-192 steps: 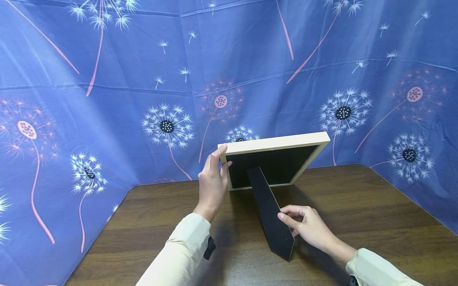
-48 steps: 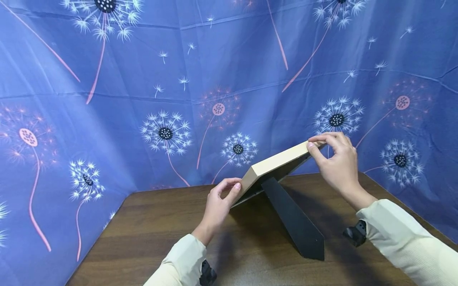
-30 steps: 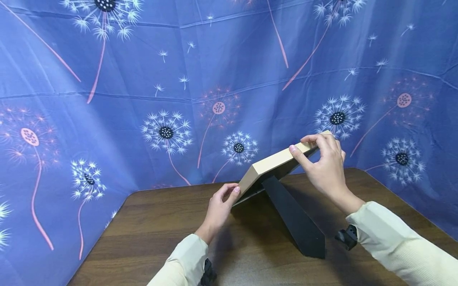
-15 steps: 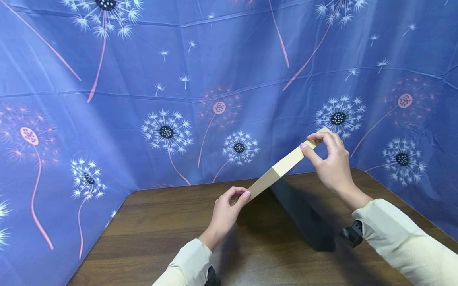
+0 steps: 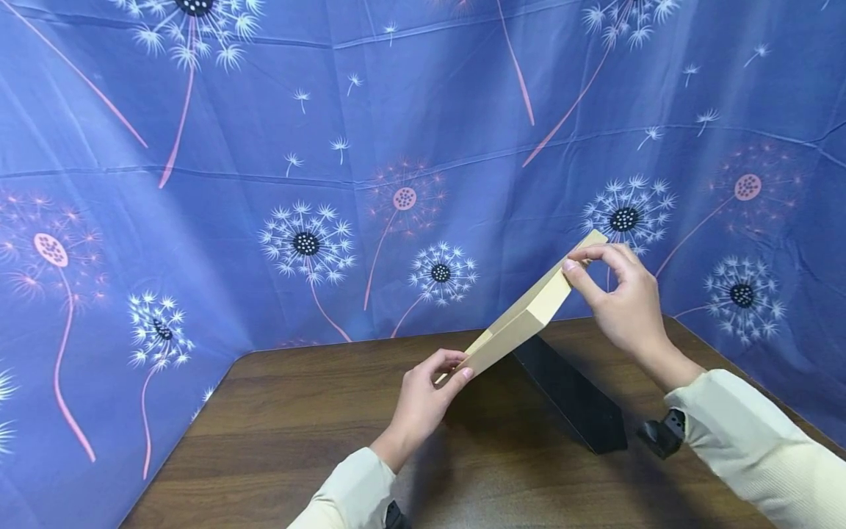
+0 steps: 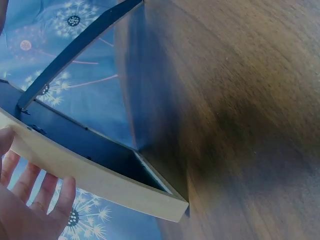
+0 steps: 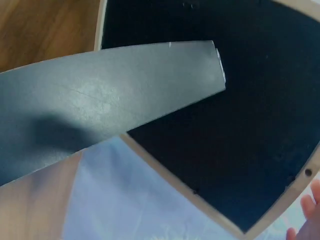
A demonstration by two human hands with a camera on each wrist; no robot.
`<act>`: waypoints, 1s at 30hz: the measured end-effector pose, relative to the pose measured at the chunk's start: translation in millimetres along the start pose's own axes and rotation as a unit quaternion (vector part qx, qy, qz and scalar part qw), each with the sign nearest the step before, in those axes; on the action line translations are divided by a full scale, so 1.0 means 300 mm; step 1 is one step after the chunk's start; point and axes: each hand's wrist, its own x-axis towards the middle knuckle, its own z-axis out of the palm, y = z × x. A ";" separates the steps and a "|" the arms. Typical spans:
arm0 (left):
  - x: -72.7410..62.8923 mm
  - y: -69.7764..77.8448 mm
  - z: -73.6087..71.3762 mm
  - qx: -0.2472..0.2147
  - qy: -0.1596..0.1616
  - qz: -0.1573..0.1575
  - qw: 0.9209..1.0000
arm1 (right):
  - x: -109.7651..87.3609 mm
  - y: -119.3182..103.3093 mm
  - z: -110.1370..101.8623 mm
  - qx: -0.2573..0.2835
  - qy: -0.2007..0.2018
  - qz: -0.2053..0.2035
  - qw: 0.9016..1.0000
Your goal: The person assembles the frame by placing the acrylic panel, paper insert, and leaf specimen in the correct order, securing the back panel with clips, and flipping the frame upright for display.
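A light wooden picture frame (image 5: 505,349) leans back above the table, seen nearly edge-on in the head view. My left hand (image 5: 426,400) grips its near side edge low down, thumb on one face and fingers on the other. At the top edge, my right hand (image 5: 621,308) pinches the wood between thumb and fingers. Behind the frame a black easel leg (image 5: 575,400) slants out, its pointed foot at the tabletop. In the right wrist view the black backing board (image 7: 200,150) shows, with the leg attached to it. The picture side is mostly hidden.
The brown wood-grain table (image 5: 284,426) reaches back to a blue dandelion-print cloth (image 5: 264,110) hanging behind it and at both sides. A black wrist device (image 5: 663,433) sits at the right cuff.
The right hand has gone from the easel leg to the frame's top edge. The frame has since turned, its black back swinging out of the head view and the leg's foot moving right.
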 end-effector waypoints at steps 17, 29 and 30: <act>-0.004 0.000 0.010 0.081 0.010 -0.002 0.997 | -0.027 -0.018 -0.006 0.005 -0.023 -0.098 0.995; -0.003 0.027 0.030 0.131 -0.002 -0.007 0.991 | -0.014 0.006 -0.034 0.010 -0.079 -0.033 0.996; -0.003 0.027 0.031 0.131 -0.002 -0.008 0.991 | -0.016 0.003 -0.036 0.003 -0.079 -0.034 0.996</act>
